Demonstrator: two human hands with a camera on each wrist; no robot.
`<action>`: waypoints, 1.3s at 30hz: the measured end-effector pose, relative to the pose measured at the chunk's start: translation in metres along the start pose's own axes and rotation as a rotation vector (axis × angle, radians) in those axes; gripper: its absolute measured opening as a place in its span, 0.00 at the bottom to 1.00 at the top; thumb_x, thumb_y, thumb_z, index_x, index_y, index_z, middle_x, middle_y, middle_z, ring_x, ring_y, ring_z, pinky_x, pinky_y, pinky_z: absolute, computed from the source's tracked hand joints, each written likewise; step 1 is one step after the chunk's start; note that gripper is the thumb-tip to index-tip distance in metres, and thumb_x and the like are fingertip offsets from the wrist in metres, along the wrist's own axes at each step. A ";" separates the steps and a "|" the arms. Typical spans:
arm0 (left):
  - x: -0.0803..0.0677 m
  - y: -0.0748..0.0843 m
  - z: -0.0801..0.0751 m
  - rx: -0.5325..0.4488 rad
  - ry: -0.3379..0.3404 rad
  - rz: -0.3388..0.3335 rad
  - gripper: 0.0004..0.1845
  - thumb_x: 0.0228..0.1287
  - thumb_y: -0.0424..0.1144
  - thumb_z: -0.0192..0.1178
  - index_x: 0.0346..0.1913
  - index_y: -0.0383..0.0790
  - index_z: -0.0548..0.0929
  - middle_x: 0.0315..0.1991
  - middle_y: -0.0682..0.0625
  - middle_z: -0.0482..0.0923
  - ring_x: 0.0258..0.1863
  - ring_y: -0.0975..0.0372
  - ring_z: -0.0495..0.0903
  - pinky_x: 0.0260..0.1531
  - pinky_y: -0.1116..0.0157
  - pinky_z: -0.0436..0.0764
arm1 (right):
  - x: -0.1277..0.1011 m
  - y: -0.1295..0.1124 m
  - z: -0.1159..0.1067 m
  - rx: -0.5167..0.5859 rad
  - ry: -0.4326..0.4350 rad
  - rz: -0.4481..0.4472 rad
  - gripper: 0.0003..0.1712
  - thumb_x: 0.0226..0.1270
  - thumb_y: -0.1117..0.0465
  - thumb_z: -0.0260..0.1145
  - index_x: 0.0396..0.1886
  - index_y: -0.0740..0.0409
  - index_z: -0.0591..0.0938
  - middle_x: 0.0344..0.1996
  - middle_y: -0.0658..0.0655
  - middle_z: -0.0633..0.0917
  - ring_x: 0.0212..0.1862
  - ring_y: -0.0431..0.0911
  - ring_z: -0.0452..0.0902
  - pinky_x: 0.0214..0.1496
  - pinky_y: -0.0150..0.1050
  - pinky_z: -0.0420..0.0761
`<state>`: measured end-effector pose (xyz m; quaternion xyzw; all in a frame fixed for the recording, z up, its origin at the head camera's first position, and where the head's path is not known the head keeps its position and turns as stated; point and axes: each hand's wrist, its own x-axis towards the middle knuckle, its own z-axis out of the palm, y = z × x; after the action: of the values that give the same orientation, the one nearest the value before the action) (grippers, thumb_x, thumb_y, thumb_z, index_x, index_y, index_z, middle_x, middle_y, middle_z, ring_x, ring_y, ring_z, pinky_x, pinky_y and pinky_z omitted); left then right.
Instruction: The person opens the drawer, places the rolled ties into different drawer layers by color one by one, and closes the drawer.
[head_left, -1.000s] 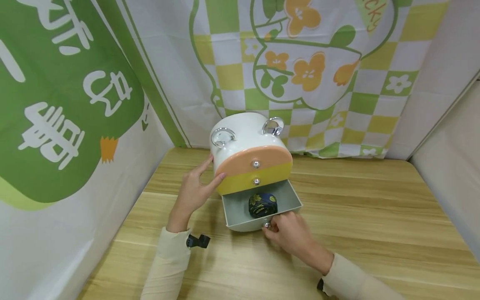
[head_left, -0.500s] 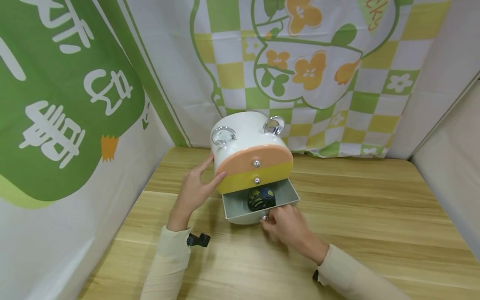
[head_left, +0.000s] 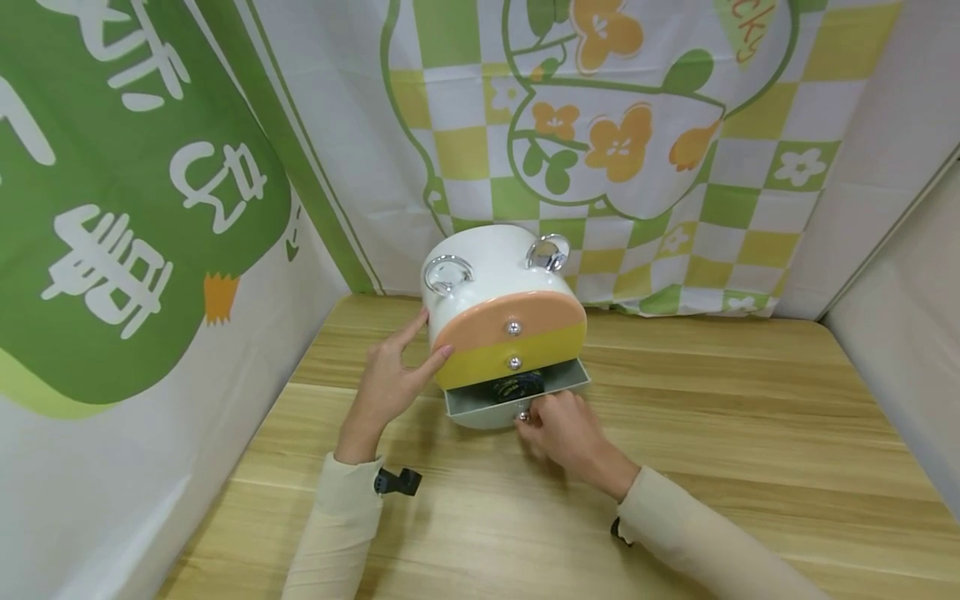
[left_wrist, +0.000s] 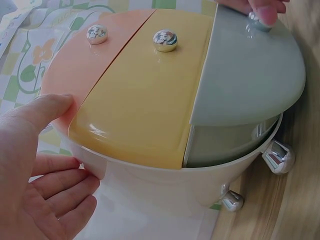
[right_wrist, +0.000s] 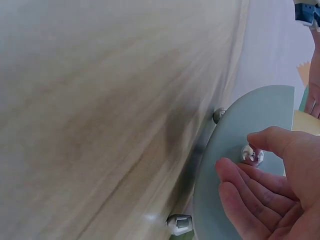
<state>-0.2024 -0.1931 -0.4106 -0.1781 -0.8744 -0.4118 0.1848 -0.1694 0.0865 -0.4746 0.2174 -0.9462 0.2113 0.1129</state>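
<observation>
A small rounded white drawer cabinet [head_left: 491, 258] stands on the table, with an orange drawer [head_left: 480, 323] above a yellow drawer [head_left: 480, 360]. Below them, the grey-green bottom drawer [head_left: 480, 417] is partly out. Inside it lies a dark roll with yellow-green markings [head_left: 517, 386], like a rolled-up necktie, partly hidden by the drawer above. My right hand [head_left: 573, 437] pinches the bottom drawer's silver knob [right_wrist: 252, 155] between thumb and fingers. My left hand [head_left: 382, 392] steadies the cabinet's left side, its thumb [left_wrist: 55, 102] on the front and its fingers along the side wall.
Two silver ear-shaped rings [head_left: 447, 273] stick up from the cabinet's top. Small silver feet [left_wrist: 278, 157] support its underside. Behind the wooden table [head_left: 750, 417] hangs a green and yellow checked cloth [head_left: 720, 208], and another printed cloth [head_left: 217, 367] covers the left side.
My right hand has pushed the bottom drawer inward, away from me, and the dark roll has gone further under the yellow drawer. The left hand stays in place.
</observation>
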 end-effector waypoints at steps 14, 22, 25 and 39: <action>-0.001 -0.001 0.002 0.008 0.002 0.003 0.40 0.71 0.53 0.69 0.78 0.37 0.70 0.76 0.41 0.70 0.75 0.43 0.71 0.74 0.43 0.74 | 0.019 0.002 0.004 0.043 -0.022 0.055 0.26 0.67 0.51 0.77 0.11 0.47 0.77 0.11 0.41 0.74 0.18 0.37 0.70 0.21 0.33 0.73; -0.001 -0.001 0.001 0.007 -0.001 0.005 0.40 0.71 0.52 0.70 0.78 0.37 0.70 0.76 0.40 0.70 0.76 0.44 0.71 0.73 0.42 0.75 | 0.025 0.002 0.007 0.016 -0.016 0.069 0.31 0.68 0.51 0.76 0.09 0.46 0.70 0.08 0.39 0.66 0.17 0.36 0.65 0.19 0.33 0.68; -0.001 0.000 0.000 0.008 0.000 0.000 0.40 0.71 0.52 0.70 0.78 0.37 0.70 0.76 0.40 0.70 0.76 0.45 0.71 0.73 0.43 0.75 | 0.028 0.002 0.008 0.017 -0.021 0.079 0.32 0.68 0.51 0.75 0.08 0.46 0.67 0.08 0.39 0.63 0.17 0.36 0.63 0.18 0.32 0.64; -0.001 -0.004 0.001 0.016 0.003 0.005 0.40 0.71 0.52 0.70 0.78 0.37 0.70 0.76 0.41 0.71 0.75 0.45 0.71 0.73 0.42 0.75 | 0.035 0.003 0.011 0.031 -0.015 0.077 0.32 0.67 0.53 0.76 0.09 0.47 0.67 0.10 0.41 0.65 0.18 0.37 0.61 0.18 0.31 0.61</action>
<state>-0.2035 -0.1945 -0.4141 -0.1784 -0.8770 -0.4043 0.1885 -0.2027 0.0714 -0.4746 0.1843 -0.9513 0.2283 0.0942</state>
